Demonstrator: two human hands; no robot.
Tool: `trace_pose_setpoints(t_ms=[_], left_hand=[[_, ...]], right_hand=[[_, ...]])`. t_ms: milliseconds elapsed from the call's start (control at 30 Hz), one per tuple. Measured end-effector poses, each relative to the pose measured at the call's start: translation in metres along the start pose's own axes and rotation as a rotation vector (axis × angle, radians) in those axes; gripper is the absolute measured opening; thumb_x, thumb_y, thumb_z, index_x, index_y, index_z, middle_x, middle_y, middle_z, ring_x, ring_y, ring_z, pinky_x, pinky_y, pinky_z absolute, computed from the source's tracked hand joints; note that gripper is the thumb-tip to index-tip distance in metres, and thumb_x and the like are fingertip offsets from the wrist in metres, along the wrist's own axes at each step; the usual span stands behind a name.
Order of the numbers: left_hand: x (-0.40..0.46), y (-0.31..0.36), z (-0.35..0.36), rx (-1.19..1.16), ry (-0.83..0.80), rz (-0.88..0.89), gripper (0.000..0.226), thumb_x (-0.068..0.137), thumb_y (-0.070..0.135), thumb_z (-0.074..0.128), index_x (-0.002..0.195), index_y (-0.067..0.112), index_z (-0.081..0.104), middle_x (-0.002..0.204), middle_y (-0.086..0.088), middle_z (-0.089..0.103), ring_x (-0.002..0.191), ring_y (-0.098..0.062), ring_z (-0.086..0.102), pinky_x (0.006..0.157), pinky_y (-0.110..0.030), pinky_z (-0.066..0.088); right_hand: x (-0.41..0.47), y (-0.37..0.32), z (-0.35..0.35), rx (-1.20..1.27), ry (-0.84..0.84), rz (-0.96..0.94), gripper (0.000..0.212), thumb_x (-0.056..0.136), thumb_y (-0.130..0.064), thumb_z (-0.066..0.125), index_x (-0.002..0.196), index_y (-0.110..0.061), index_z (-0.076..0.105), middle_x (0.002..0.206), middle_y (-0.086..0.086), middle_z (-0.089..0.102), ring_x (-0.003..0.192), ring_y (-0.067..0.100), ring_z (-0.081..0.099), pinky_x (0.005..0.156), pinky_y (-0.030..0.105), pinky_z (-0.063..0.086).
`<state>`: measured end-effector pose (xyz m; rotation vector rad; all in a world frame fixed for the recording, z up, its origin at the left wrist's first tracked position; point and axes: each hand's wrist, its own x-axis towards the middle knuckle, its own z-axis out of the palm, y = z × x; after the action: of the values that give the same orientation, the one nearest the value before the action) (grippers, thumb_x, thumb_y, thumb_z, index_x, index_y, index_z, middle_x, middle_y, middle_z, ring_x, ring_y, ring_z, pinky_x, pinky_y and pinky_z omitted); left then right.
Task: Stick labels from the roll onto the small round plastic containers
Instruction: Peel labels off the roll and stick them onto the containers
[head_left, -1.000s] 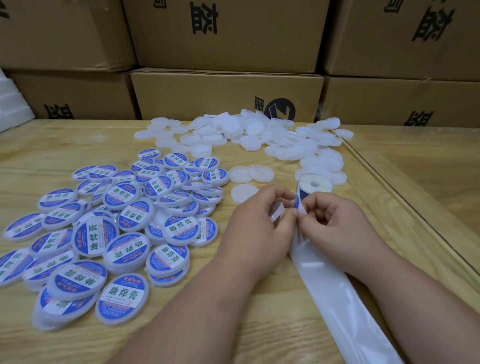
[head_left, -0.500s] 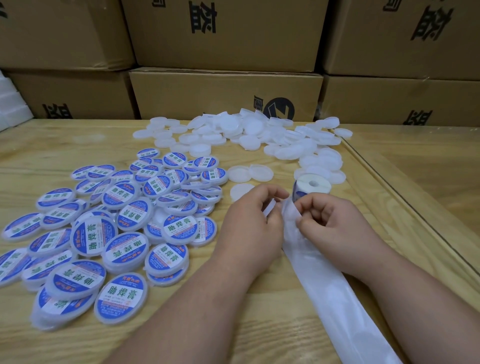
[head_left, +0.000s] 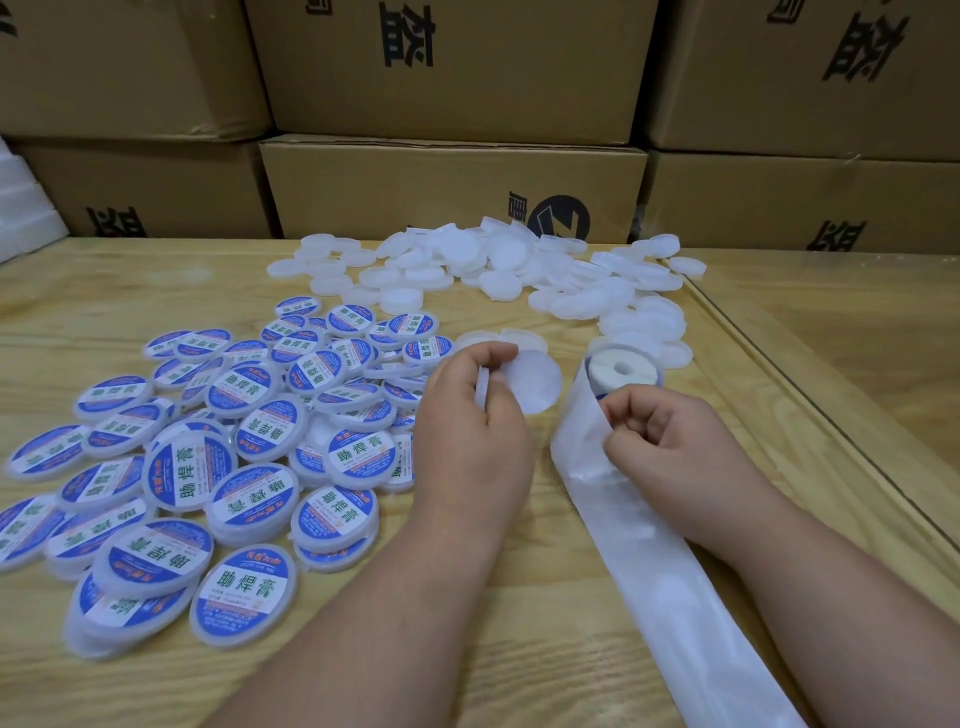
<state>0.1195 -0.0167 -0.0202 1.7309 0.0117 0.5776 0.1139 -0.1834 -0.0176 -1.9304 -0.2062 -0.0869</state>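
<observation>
Labelled pile: round translucent plastic containers with blue-and-white labels (head_left: 244, 597) lie heaped over the left and lower left of the frame, on the pale wooden table (head_left: 519, 649), just left of my left forearm.
Left hand: my left hand (head_left: 475, 441) sits at centre frame, fingers curled, pinching a thin white strip (head_left: 482, 391) that stands on edge between thumb and fingers; I cannot tell whether it is a peeled label.
Blank container: a plain white round plastic container (head_left: 537, 382) lies flat at my left fingertips, partly hidden under them, unlabelled.
Unlabelled pile: many more plain white round containers (head_left: 498, 260) are spread across the upper middle of the frame, well beyond both hands.
Label roll: the white roll of labels with a blue edge (head_left: 621, 370) stands just above my right hand, core hole facing up.
Backing strip: a glossy white backing strip (head_left: 665, 587) runs from the roll down to the lower right, passing under my right wrist.
Right hand: my right hand (head_left: 670, 447) is right of centre, fingers curled in, thumb and fingers gripping the strip's edge just below the roll.
Background: brown cardboard boxes (head_left: 452, 67) fill the top of the frame.
</observation>
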Motion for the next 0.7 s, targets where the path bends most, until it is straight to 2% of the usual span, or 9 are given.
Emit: trace_pose_setpoints(t_ms=[67, 133, 233, 333, 500, 700], left_hand=[[-0.0017, 0.0025, 0.0002, -0.048, -0.026, -0.029, 0.023, 0.089, 0.025, 0.048, 0.095, 0.039, 0.065, 0.106, 0.022, 0.068, 0.105, 0.013, 0.056, 0.083, -0.001, 0.039], [-0.0034, 0.0037, 0.0012, -0.094, -0.062, -0.058, 0.026, 0.081, 0.027, 0.048, 0.093, 0.035, 0.07, 0.102, 0.021, 0.07, 0.099, 0.013, 0.059, 0.076, 0.0, 0.039], [-0.0052, 0.0056, 0.0027, -0.133, -0.104, -0.081, 0.029, 0.075, 0.024, 0.049, 0.089, 0.031, 0.074, 0.093, 0.02, 0.072, 0.091, 0.009, 0.062, 0.069, -0.003, 0.042], [-0.0052, 0.0077, 0.0023, -0.147, -0.121, -0.095, 0.029, 0.073, 0.024, 0.05, 0.086, 0.03, 0.075, 0.089, 0.026, 0.071, 0.086, 0.009, 0.063, 0.066, -0.004, 0.042], [-0.0058, 0.0074, 0.0012, -0.137, -0.134, -0.125, 0.027, 0.072, 0.027, 0.051, 0.083, 0.033, 0.075, 0.088, 0.018, 0.073, 0.072, 0.004, 0.062, 0.06, -0.011, 0.043], [-0.0054, 0.0081, -0.0007, -0.206, -0.163, -0.13, 0.022, 0.079, 0.032, 0.054, 0.084, 0.029, 0.075, 0.086, 0.013, 0.073, 0.077, -0.008, 0.066, 0.067, -0.02, 0.047]], right_hand=[[0.0003, 0.0018, 0.0007, 0.016, 0.016, -0.031, 0.021, 0.089, -0.002, 0.061, 0.079, -0.02, 0.068, 0.056, -0.004, 0.043, 0.051, 0.01, 0.036, 0.046, 0.017, 0.032], [0.0015, 0.0023, 0.0031, 0.067, 0.076, -0.087, 0.026, 0.092, -0.001, 0.064, 0.082, -0.024, 0.069, 0.057, -0.008, 0.047, 0.052, 0.008, 0.04, 0.048, 0.014, 0.036], [0.0025, 0.0003, 0.0058, 0.133, 0.172, -0.187, 0.033, 0.09, 0.0, 0.069, 0.091, -0.032, 0.068, 0.067, -0.014, 0.054, 0.059, 0.007, 0.047, 0.054, 0.014, 0.042], [0.0028, -0.0016, 0.0064, 0.082, 0.2, -0.264, 0.039, 0.085, -0.002, 0.072, 0.089, -0.041, 0.069, 0.079, -0.018, 0.058, 0.061, 0.009, 0.048, 0.058, 0.014, 0.043], [0.0023, -0.0029, 0.0072, -0.011, 0.205, -0.3, 0.037, 0.082, 0.003, 0.074, 0.082, -0.034, 0.072, 0.087, -0.01, 0.06, 0.06, 0.006, 0.048, 0.06, 0.01, 0.04], [0.001, -0.0065, 0.0075, -0.014, 0.241, -0.302, 0.039, 0.083, 0.006, 0.073, 0.08, -0.032, 0.072, 0.081, -0.015, 0.059, 0.059, 0.005, 0.048, 0.061, 0.01, 0.039]])
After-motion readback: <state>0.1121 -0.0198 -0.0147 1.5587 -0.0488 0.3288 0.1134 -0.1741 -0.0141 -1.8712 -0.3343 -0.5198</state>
